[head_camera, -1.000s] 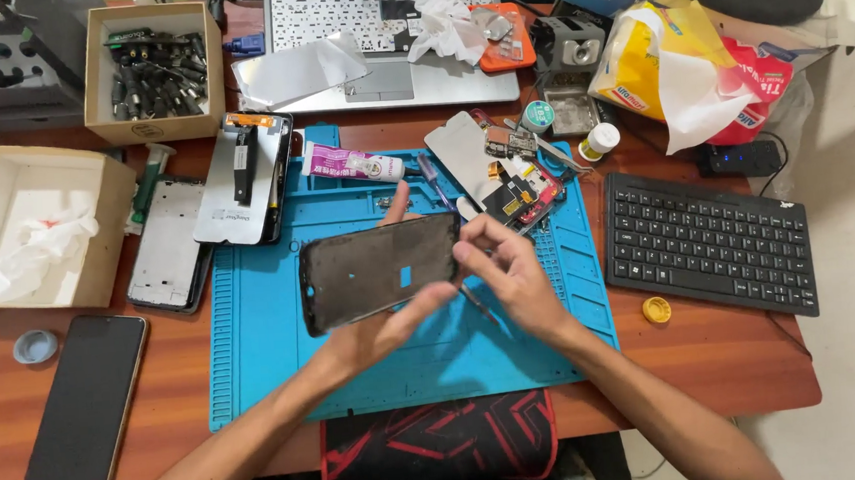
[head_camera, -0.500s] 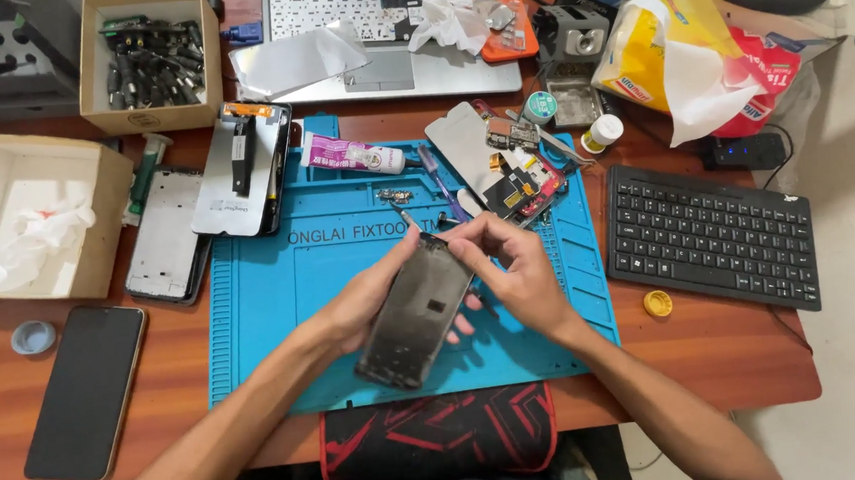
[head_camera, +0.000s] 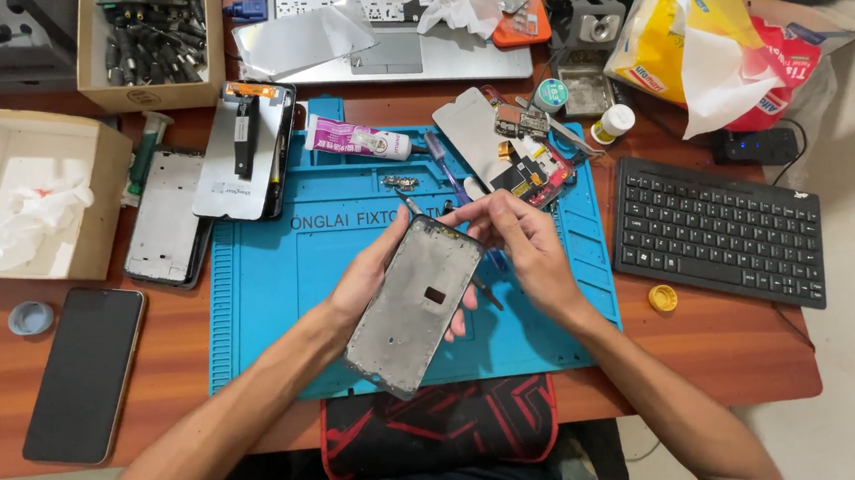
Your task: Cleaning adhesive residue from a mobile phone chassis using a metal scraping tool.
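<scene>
The wooden bench (head_camera: 716, 350) was pretty cluttered, with a big blue repair mat (head_camera: 282, 310) covering its middle and reaching toward the near edge. A black keyboard (head_camera: 718, 232) sat at the right edge, and a dark phone (head_camera: 84, 372) lay face up by the near left corner. Over the middle of the mat the person had a grey phone frame (head_camera: 414, 306) tilted up, inner side showing. The left hand (head_camera: 365, 274) gripped it along its left edge, fingers wrapped behind it and thumb on the rim. The right hand (head_camera: 523, 248) was at the frame's top right corner, fingers pressed together and pinching a thin tool there. A small yellow cap (head_camera: 662, 299) sat just past the mat's right edge.
</scene>
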